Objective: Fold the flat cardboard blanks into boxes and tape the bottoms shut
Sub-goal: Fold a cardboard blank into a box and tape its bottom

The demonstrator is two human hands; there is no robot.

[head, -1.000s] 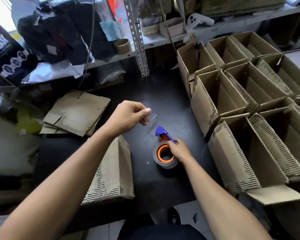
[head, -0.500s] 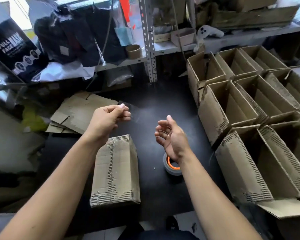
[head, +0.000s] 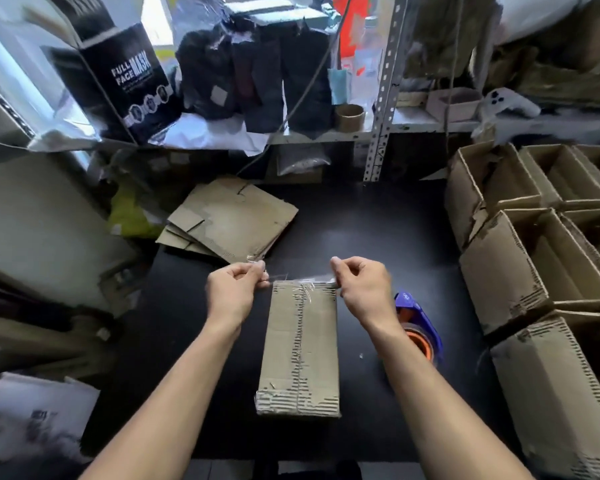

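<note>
A folded cardboard box (head: pixel 300 344) stands bottom up on the black table (head: pixel 378 237), its flap seam running down the middle. A strip of clear tape (head: pixel 300 281) is stretched across the box's far edge. My left hand (head: pixel 234 291) pinches the tape's left end and my right hand (head: pixel 362 284) pinches its right end. A blue tape dispenser (head: pixel 420 323) with an orange-cored roll lies just right of the box, behind my right forearm. A stack of flat cardboard blanks (head: pixel 232 218) lies at the table's far left.
Several open folded boxes (head: pixel 534 258) crowd the right side of the table. A metal shelf (head: pixel 326 133) with black packages, a mask box and a cardboard tape core runs along the back. Clutter fills the left side.
Both hands have come together over the box's far edge with the tape strip stretched between them. The right hand left the dispenser, which now lies beside the box.
</note>
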